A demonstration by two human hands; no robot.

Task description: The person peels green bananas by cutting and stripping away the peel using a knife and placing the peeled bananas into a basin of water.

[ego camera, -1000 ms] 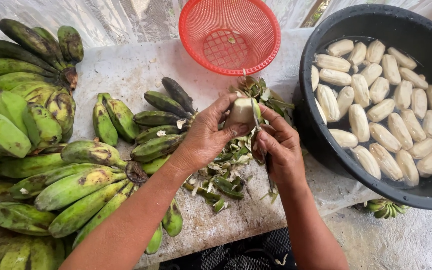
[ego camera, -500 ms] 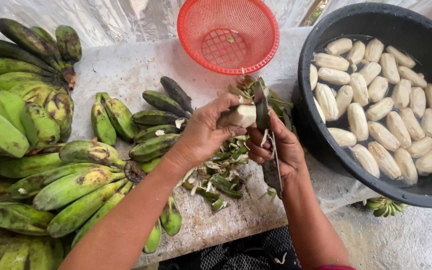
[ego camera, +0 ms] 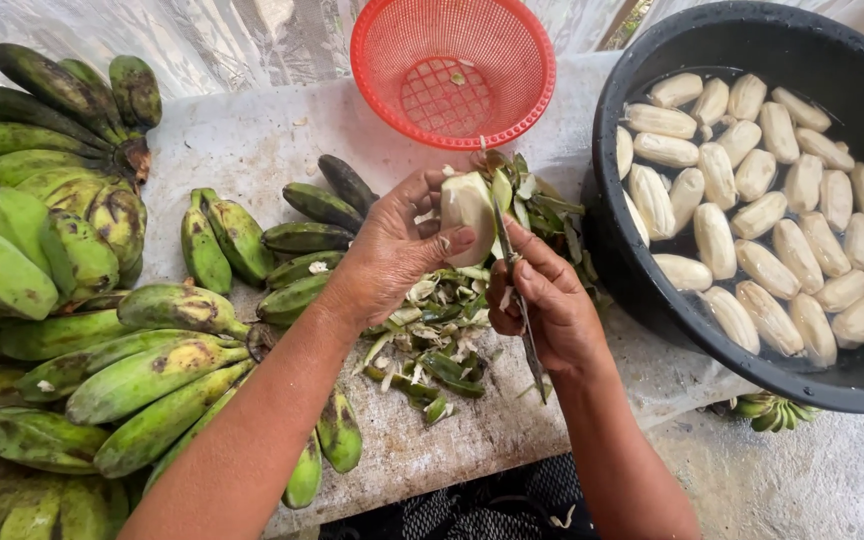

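Observation:
My left hand [ego camera: 392, 255] holds a mostly peeled pale banana [ego camera: 466, 208] upright above a heap of green peelings [ego camera: 442, 330]. My right hand [ego camera: 542, 305] grips a thin knife [ego camera: 512, 280] whose blade rests along the banana's right side, where a strip of green peel still clings. Both hands work over the middle of a worn white table [ego camera: 252, 140].
Bunches of green bananas [ego camera: 102, 330] crowd the left side, with a smaller bunch [ego camera: 317, 240] beside my left hand. A red plastic basket [ego camera: 452, 70] stands at the back. A black tub [ego camera: 752, 200] of water at right holds several peeled bananas.
The banana has been turned from lying sideways to upright in my left hand. The knife blade has come back against its right side after lifting away.

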